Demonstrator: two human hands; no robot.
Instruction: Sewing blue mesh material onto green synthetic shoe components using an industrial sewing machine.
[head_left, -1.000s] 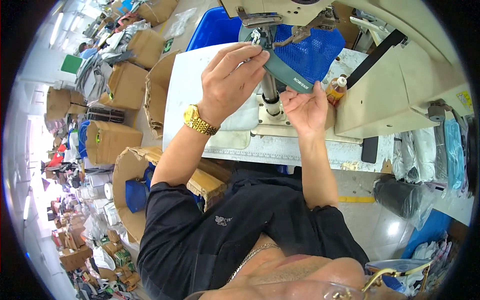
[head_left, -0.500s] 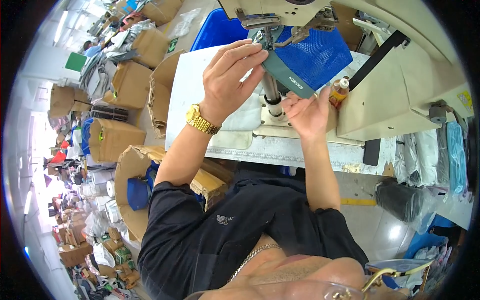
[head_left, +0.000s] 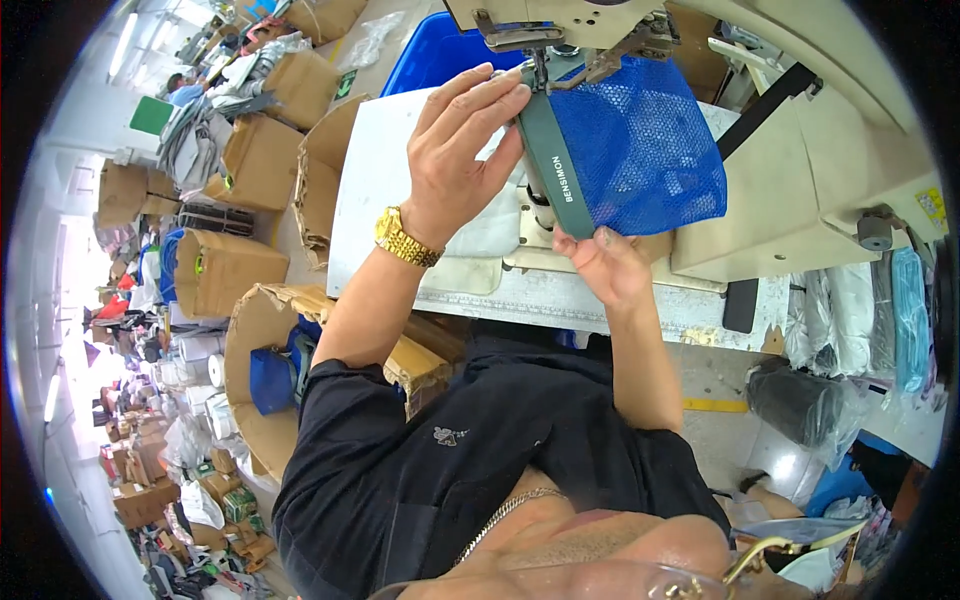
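A blue mesh bag with a dark green fabric band hangs at the sewing machine's needle area. The band runs from the presser foot down toward me, white lettering on it. My left hand, a gold watch on its wrist, grips the upper edge of the band beside the foot, fingertips and thumb close together. Closed on the band's lower end is my right hand, thumb and fingers pinching the corner. The metal post under the foot is partly hidden behind the band.
The white worktable carries the machine, whose large cream body fills the right. Behind it stands a blue bin. An open carton with blue pieces is at my left. Plastic-wrapped bundles sit at right.
The mesh bag has swung so its band hangs more steeply toward me. My right hand, open before, has closed on the band's lower end. My left hand has barely moved.
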